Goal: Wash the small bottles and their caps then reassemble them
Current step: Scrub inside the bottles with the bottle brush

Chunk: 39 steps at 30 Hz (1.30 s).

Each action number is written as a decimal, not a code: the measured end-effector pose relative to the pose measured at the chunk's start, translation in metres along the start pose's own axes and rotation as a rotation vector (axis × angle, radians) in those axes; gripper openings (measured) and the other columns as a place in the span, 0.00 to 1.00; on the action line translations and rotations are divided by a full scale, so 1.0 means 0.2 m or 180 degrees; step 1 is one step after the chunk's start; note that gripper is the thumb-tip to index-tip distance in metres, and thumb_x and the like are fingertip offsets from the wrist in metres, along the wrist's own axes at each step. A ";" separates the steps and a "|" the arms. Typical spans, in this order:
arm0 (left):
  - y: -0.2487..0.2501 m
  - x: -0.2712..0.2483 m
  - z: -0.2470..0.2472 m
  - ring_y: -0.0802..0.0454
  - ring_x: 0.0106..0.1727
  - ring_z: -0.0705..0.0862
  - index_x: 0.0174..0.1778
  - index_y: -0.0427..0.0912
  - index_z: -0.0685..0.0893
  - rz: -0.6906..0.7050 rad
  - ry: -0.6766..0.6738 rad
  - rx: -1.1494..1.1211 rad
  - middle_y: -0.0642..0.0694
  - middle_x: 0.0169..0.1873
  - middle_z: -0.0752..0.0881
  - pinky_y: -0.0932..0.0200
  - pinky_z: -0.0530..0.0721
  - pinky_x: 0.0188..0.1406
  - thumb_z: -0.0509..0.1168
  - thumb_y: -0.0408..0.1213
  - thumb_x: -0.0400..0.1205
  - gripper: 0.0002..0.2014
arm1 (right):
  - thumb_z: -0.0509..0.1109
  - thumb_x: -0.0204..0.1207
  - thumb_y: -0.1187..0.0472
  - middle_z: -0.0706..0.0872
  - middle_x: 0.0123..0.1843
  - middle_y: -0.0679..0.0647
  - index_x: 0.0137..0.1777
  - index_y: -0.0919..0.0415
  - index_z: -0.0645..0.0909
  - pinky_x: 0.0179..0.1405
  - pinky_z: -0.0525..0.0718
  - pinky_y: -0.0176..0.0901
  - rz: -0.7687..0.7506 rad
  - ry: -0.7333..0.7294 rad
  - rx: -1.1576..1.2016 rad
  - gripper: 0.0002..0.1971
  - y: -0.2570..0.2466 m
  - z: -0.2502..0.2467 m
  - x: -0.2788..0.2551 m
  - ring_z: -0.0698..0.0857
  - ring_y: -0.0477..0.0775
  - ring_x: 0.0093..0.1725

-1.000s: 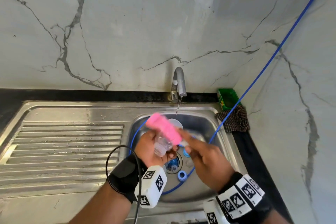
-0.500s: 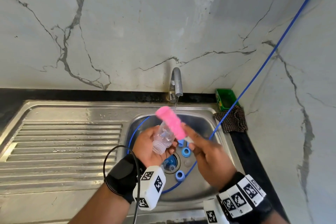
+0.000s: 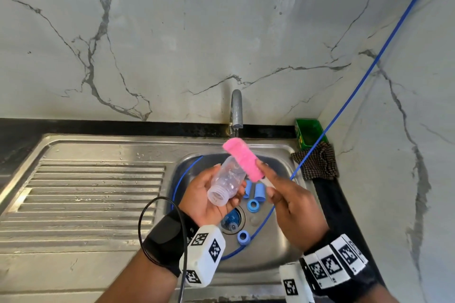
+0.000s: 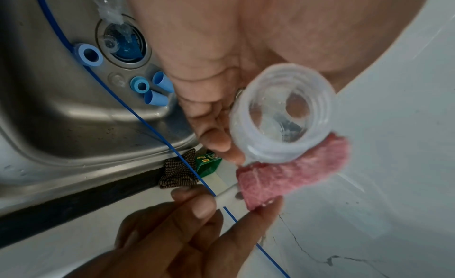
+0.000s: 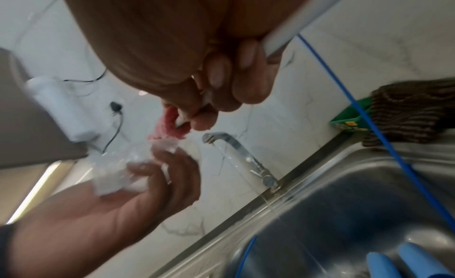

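Observation:
My left hand [image 3: 209,194] grips a small clear bottle [image 3: 226,183] above the sink basin [image 3: 288,251], its threaded open mouth [image 4: 280,115] turned toward me. My right hand [image 3: 290,204] pinches the white handle [image 4: 226,195] of a pink sponge brush [image 3: 243,160], whose head lies along the bottle's far side, outside it. Several blue caps and rings [image 3: 253,205] lie on the basin floor near the drain [image 3: 232,220]. A clear teat [image 4: 110,44] sits in the drain.
The tap [image 3: 236,110] runs a thin stream of water into the basin. A blue hose [image 3: 344,106] crosses from the upper right into the sink. A green box [image 3: 307,131] and a checked cloth [image 3: 317,163] sit at the right corner. The ribbed drainboard [image 3: 93,197] lies left.
Both hands have risen a little over the basin. The bottle has tilted so its mouth faces me more, and the pink brush has slid up along its far side.

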<state>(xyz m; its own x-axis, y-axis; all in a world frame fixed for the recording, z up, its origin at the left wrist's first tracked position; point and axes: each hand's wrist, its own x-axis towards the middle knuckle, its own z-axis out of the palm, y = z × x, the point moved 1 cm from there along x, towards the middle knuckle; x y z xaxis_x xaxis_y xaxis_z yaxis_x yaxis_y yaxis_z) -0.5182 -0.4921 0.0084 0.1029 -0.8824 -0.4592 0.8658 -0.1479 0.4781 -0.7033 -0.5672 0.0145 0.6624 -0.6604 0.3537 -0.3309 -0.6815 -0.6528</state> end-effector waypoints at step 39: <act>0.13 -0.08 -0.21 0.42 0.36 0.80 0.70 0.30 0.73 -0.0127 -0.0241 -0.0451 0.31 0.47 0.78 0.60 0.80 0.23 0.59 0.46 0.82 0.26 | 0.67 0.77 0.70 0.75 0.42 0.33 0.79 0.34 0.72 0.28 0.82 0.39 0.0161 0.0547 -0.1044 0.36 -0.35 0.21 -0.04 0.73 0.35 0.35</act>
<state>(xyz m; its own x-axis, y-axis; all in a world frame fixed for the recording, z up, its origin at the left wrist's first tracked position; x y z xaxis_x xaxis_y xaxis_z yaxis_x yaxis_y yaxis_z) -0.4771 -0.4638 -0.0029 0.0345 -0.9090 -0.4154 0.9293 -0.1237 0.3479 -0.6578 -0.5011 0.0296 0.5265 -0.7201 0.4519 -0.5765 -0.6931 -0.4328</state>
